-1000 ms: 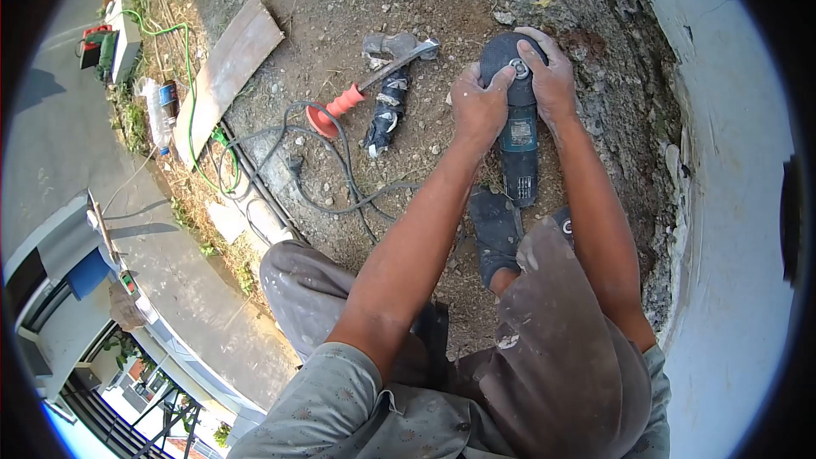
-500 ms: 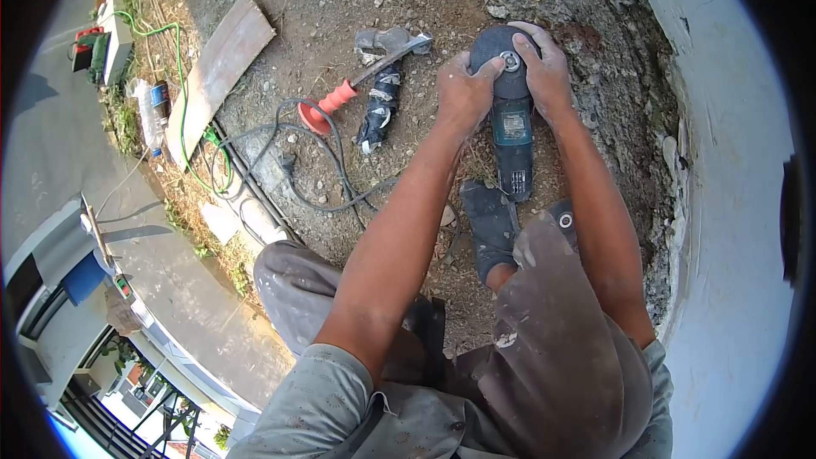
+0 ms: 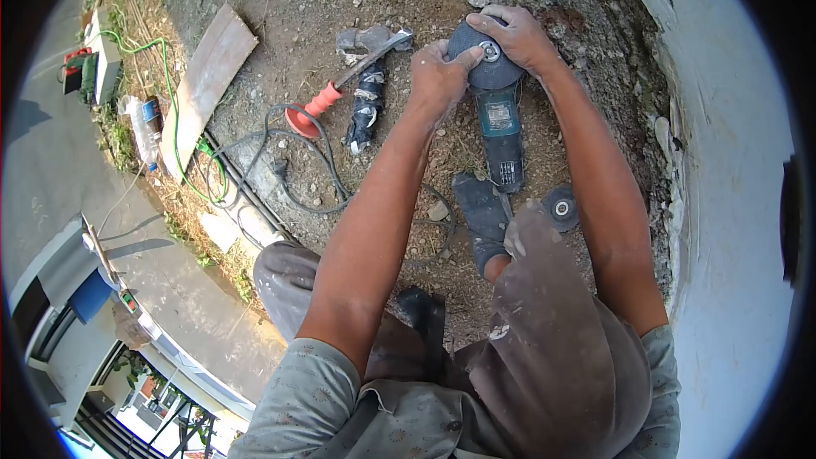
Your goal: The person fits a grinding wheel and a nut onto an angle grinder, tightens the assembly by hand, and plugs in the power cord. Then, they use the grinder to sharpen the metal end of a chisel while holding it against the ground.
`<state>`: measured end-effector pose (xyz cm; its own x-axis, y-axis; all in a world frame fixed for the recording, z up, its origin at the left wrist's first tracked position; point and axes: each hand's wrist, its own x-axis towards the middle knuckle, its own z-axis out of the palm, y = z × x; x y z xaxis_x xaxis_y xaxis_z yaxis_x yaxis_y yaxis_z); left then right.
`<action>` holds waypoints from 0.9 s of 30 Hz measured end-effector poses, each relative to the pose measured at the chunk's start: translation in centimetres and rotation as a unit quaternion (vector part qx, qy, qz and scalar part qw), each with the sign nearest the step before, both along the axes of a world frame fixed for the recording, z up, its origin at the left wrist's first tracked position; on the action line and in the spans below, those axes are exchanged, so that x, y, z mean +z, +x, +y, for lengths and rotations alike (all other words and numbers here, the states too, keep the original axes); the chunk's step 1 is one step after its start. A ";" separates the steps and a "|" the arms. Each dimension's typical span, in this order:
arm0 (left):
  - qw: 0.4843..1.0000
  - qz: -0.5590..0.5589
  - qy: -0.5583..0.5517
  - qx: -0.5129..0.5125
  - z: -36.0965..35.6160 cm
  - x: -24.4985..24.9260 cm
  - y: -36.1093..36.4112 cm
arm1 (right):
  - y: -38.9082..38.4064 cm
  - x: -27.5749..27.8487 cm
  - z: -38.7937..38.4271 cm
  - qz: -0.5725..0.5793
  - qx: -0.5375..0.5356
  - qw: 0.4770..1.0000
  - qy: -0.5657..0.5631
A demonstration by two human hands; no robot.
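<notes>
An angle grinder (image 3: 500, 127) lies on the dirt in front of me, its body toward my foot and its dark grinding disc (image 3: 497, 75) facing up. A metal flange sits at the disc's centre. My left hand (image 3: 442, 75) grips the disc's left edge, thumb on top beside the flange, the other fingers partly hidden. On the far side, my right hand (image 3: 520, 38) is closed over the disc's rim, with its thumb across the top face. Another dark disc (image 3: 561, 208) lies beside my knee.
A chisel with an orange-red guarded handle (image 3: 316, 109) rests across a hammer with a wrapped handle (image 3: 365, 110). A dark cable (image 3: 327, 157) loops nearby. A board (image 3: 212, 76), bottles (image 3: 151, 115) and a green cord (image 3: 176, 89) lie left. A white wall (image 3: 731, 204) stands right.
My right hand has shifted to the disc's far rim, its thumb moving away from the centre. My left thumb stays near the flange. The whole view has shifted slightly.
</notes>
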<state>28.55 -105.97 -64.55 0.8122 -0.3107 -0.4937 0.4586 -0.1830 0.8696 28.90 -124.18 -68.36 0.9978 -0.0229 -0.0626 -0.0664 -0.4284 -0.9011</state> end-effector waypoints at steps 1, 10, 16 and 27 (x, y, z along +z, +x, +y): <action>1.000 -0.001 0.003 -0.013 0.2 -0.3 0.2 | -0.2 0.3 0.1 0.015 -0.015 1.000 0.013; 0.992 0.019 0.038 -0.117 0.0 -1.6 2.4 | -2.3 0.3 0.3 0.051 -0.128 0.987 0.080; 0.984 0.022 0.037 -0.171 -0.4 -1.4 3.8 | -3.1 -0.7 0.8 0.048 -0.210 0.974 0.072; 0.972 0.000 0.047 -0.231 -1.6 -1.5 5.6 | -4.2 -0.4 1.7 0.046 -0.318 0.943 0.087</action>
